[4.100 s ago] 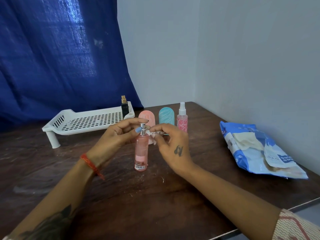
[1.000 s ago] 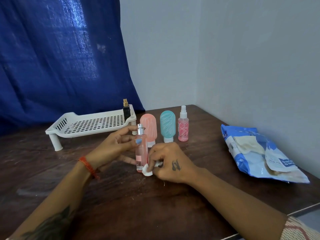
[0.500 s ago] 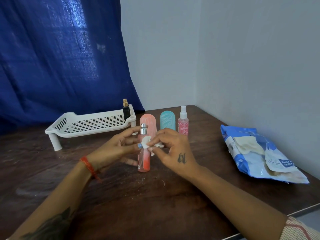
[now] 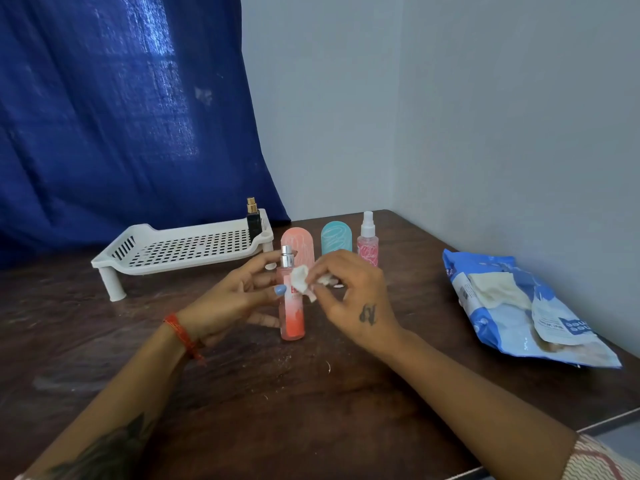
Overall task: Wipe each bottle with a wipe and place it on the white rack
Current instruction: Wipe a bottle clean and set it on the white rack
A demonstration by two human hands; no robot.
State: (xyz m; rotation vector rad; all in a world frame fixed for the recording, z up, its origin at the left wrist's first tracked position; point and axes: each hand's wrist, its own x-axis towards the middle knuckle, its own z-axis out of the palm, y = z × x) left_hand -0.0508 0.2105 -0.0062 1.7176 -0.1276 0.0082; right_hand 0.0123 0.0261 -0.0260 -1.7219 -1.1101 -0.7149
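Three bottles (image 4: 336, 239) stand behind the held pink bottle (image 4: 292, 315).

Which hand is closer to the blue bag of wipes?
The right hand. It is beside the pink bottle, pinching a wipe, with the blue bag further off on its side. The left hand holds the bottle's far side.
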